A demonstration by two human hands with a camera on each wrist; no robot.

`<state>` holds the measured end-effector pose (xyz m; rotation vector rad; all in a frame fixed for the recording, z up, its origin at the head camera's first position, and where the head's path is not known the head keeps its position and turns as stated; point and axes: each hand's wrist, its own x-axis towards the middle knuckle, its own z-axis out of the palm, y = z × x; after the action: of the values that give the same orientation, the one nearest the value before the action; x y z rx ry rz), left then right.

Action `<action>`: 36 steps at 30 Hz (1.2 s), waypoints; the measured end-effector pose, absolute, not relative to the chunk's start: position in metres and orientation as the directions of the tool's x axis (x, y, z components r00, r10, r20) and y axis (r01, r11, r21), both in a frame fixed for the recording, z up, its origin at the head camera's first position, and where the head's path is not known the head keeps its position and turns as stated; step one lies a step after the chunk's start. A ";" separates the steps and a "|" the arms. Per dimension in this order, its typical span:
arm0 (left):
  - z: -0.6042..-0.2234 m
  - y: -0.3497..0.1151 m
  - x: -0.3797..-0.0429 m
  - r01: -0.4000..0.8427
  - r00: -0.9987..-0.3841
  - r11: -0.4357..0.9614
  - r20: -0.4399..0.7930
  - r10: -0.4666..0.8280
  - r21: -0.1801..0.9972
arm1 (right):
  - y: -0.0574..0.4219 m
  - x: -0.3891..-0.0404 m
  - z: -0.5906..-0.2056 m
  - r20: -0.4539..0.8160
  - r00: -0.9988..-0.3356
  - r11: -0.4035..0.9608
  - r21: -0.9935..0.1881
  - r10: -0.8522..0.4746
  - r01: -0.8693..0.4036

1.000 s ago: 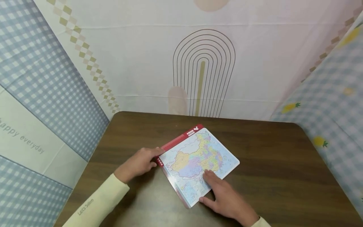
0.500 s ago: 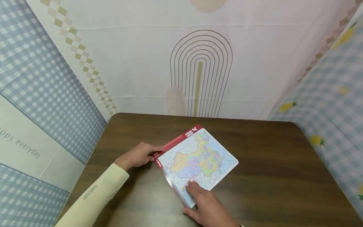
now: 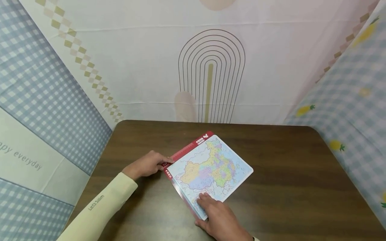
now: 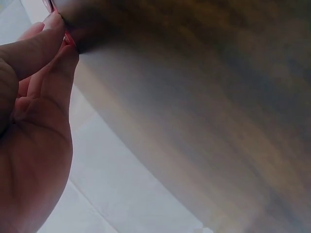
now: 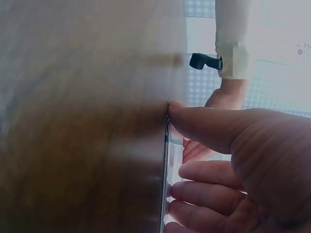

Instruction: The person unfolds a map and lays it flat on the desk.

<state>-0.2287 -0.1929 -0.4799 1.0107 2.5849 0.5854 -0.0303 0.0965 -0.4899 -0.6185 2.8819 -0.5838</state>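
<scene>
A flat map board (image 3: 208,170) with a red strip along its upper left edge lies slanted on the dark wooden table. My left hand (image 3: 146,165) pinches its red left corner, and the left wrist view shows thumb and fingers meeting at that red edge (image 4: 70,40). Across the lower part of the map, my right hand (image 3: 221,216) rests with fairly straight fingers, its thumb at the bottom corner. Seen from the right wrist, the board is a thin edge (image 5: 164,189), fingers against its face and thumb (image 5: 209,124) by its end. The right palm hides some of the board's lower edge.
The brown table (image 3: 280,180) extends around the board. A patterned white cloth (image 3: 144,67) hangs behind it, with blue checked cloths (image 3: 346,110) at both sides. A small black device (image 5: 206,61) sits by the left sleeve cuff.
My right hand has slid down and left across the map to the bottom corner. The left hand has shifted slightly at the red corner. The board has barely moved.
</scene>
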 end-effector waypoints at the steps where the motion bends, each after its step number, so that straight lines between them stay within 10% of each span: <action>1: -0.479 -0.193 -0.229 0.572 -0.707 0.670 -0.130 0.695 0.474 | 0.096 -0.030 -0.490 -0.051 -0.906 0.841 -0.398 -0.420 -0.367; 36: -0.494 -0.193 -0.189 0.588 -0.742 0.679 -0.042 0.669 0.441 | 0.112 -0.023 -0.496 0.025 -0.967 0.889 -0.387 -0.254 -0.244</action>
<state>-0.1890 -0.1927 -0.4940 1.0201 2.6917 0.6029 -0.0234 0.1124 -0.4965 -0.3994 3.0275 -0.6156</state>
